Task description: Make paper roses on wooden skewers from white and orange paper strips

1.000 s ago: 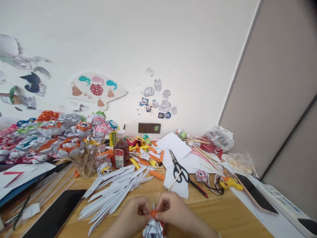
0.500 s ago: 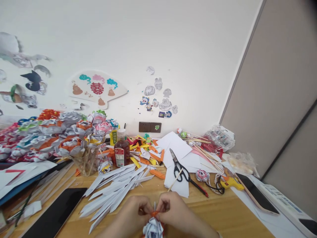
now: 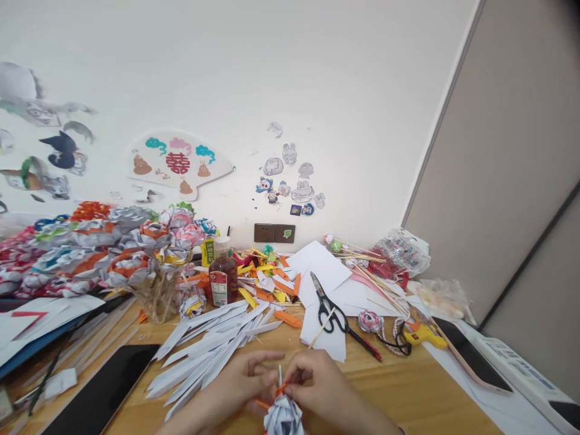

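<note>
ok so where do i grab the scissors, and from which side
Probably best by the black loops of the scissors, reaching in from the near side with the right hand. The loops lie toward the person, while the blades point away. A thin stick crosses the left loop, so the right one looks easier.

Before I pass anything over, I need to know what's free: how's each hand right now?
Left hand: open beside the stem; whether it touches cannot be told.
Right hand: closed, pinching the orange paper at the white paper flower.
</note>
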`<act>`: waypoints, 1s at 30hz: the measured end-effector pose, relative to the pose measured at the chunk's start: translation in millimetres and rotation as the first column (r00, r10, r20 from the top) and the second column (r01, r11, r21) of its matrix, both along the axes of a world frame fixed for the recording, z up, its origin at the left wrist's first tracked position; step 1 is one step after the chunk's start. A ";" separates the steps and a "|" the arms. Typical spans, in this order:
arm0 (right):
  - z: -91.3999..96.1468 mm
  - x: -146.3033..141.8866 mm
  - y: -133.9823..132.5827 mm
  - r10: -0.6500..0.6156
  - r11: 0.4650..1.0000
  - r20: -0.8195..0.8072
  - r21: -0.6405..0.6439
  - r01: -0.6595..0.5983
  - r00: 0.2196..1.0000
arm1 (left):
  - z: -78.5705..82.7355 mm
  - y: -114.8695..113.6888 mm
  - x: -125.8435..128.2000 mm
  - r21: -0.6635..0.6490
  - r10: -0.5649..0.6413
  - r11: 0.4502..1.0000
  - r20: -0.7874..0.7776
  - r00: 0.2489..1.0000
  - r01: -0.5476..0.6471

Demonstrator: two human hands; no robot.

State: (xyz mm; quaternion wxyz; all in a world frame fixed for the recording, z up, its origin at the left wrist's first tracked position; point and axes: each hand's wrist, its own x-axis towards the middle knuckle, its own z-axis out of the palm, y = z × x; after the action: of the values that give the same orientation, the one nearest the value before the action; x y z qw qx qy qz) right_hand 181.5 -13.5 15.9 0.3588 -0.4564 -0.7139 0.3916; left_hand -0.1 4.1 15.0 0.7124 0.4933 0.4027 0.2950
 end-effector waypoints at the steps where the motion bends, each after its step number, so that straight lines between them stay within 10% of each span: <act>1: 1.5 -0.5 -1.0 0.004 1.000 0.013 0.023 -0.004 1.000 | -2.0 1.3 -0.4 0.016 -0.020 1.000 0.016 1.000 0.020; 16: -1.6 6.3 2.4 0.162 0.874 0.194 0.427 -0.232 0.968 | -12.2 2.4 7.7 0.222 0.000 0.975 0.011 1.000 -0.003; 30: 27.9 15.4 -12.3 0.302 0.889 0.187 0.298 -0.347 0.935 | -2.4 6.8 5.3 0.311 0.088 0.947 -0.013 0.996 -0.080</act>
State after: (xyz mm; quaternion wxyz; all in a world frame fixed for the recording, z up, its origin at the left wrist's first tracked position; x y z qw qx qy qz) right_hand 196.9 -25.8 43.8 0.3093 -0.2902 -0.8577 0.2907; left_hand 5.1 10.9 12.6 0.6076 0.5853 0.3813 0.3779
